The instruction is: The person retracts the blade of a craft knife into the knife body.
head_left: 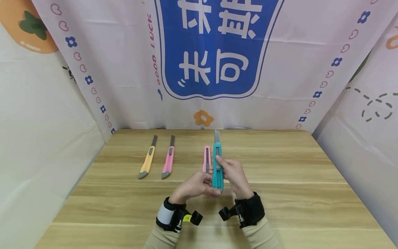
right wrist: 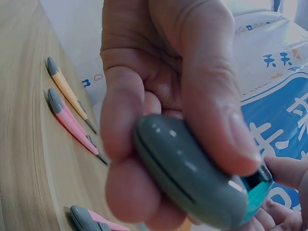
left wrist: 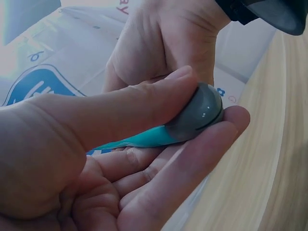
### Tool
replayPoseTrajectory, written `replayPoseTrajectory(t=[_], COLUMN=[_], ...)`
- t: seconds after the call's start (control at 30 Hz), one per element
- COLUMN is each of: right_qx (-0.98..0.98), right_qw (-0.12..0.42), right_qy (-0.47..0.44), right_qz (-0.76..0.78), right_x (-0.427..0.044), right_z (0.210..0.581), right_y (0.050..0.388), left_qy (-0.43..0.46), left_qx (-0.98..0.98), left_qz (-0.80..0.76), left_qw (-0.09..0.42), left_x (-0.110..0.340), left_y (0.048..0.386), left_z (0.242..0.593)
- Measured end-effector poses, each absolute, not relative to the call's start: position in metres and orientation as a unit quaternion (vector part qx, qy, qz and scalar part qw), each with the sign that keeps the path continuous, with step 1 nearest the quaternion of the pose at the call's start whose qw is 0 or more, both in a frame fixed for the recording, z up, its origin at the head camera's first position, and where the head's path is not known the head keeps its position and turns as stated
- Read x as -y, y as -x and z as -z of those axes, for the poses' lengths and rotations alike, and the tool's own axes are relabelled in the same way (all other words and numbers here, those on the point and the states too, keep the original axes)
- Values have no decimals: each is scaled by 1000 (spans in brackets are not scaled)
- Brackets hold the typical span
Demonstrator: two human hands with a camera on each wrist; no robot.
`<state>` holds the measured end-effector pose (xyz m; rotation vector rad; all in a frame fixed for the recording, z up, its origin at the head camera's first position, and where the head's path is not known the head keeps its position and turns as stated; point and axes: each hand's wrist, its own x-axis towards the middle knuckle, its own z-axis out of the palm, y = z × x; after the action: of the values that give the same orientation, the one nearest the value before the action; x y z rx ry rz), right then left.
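Both hands hold a teal utility knife [head_left: 218, 181] upright in the head view, its blade [head_left: 217, 136] extended toward the far side. My left hand [head_left: 196, 185] pinches the knife's grey end cap [left wrist: 204, 113] between thumb and fingers. Around the middle of the handle, my right hand [head_left: 234, 174] grips with the thumb on the slider and the fingers behind. Just left of the teal knife lies a pink utility knife [head_left: 206, 155] with no blade showing; its lower part is hidden by the hands.
On the wooden table [head_left: 295, 180], a yellow utility knife [head_left: 147, 160] and another pink utility knife [head_left: 168, 160] lie to the left, both with blades out. A printed white cloth [head_left: 130, 69] hangs behind the table and at its sides. Each wrist carries a strapped black camera.
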<state>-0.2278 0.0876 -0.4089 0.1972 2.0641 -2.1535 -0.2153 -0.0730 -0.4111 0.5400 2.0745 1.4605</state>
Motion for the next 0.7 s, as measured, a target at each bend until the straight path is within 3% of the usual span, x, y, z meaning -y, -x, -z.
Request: replayPoseTrajectory(t=[0.7], right_qx=[-694], right_qw=[65], right_qy=[-47], right_qz=[716], right_x=[-93], right_z=[405], right_y=[228], left_qy=[-219], left_qx=[-762], left_qz=[-540], left_qw=[281], left_x=[71], left_y=[216], left_z=[411])
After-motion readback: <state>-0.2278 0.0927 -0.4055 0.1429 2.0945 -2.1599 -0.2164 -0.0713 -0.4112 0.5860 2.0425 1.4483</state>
